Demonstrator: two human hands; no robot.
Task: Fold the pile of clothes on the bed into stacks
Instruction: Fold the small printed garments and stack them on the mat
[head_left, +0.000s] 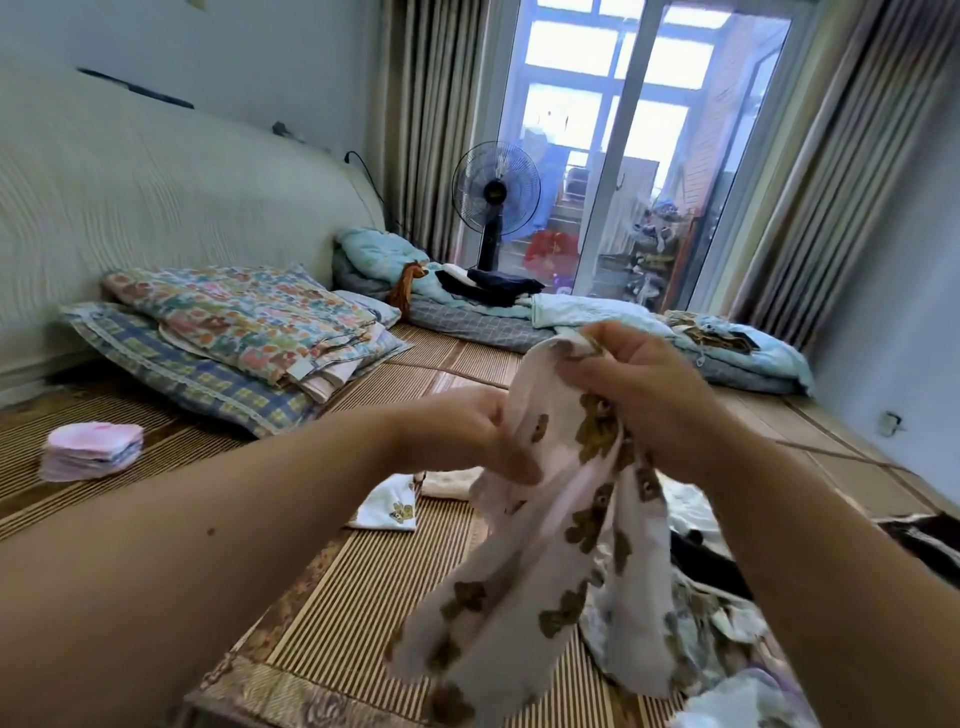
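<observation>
I hold up a white garment printed with brown bears (550, 561) above the bed's bamboo mat (363, 587). My left hand (467, 436) pinches its left side and my right hand (639, 395) grips its bunched top edge; two long parts hang down. A folded white piece with a bear print (387, 506) lies flat on the mat just beyond my left hand. The unfolded pile of clothes (717, 613) sits low on the right, partly hidden by my right arm. A small stack of pink folded cloths (93, 449) rests at the far left.
Folded floral quilts on a checked pillow (234, 338) lie by the headboard. Rolled blue bedding (571, 317) with dark folded clothes lines the far edge. A standing fan (496, 200) is before the glass door. Curtains hang on both sides.
</observation>
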